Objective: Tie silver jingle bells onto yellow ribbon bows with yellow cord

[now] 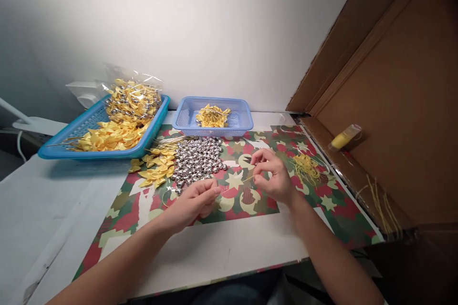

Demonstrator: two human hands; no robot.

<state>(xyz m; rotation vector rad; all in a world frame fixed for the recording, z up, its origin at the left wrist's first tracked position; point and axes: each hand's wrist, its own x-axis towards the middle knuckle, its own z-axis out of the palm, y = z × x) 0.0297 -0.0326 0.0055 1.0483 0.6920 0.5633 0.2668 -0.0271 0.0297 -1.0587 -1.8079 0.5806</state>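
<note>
My left hand [202, 198] is closed in a pinch, with a thin pale thread [225, 190] coming from its fingertips. To the right, my right hand [272, 176] pinches a short yellow cord [247, 179] that points toward the left hand. Whether thread and cord are joined is too fine to tell. Just beyond the left hand lies a heap of shiny silver bells [198, 159]. Yellow ribbon bows [159, 167] with cord tails lie left of the bells. A tangle of yellow cords [307, 167] rests right of my right hand.
At the back left, a blue basket [53, 148] holds yellow bows and a clear bag [134, 97] of bows with bells. A smaller blue basket [236, 128] with bows stands behind the bells. Cardboard [386, 105] walls the right side, with a yellow-filled tube [344, 138] against it.
</note>
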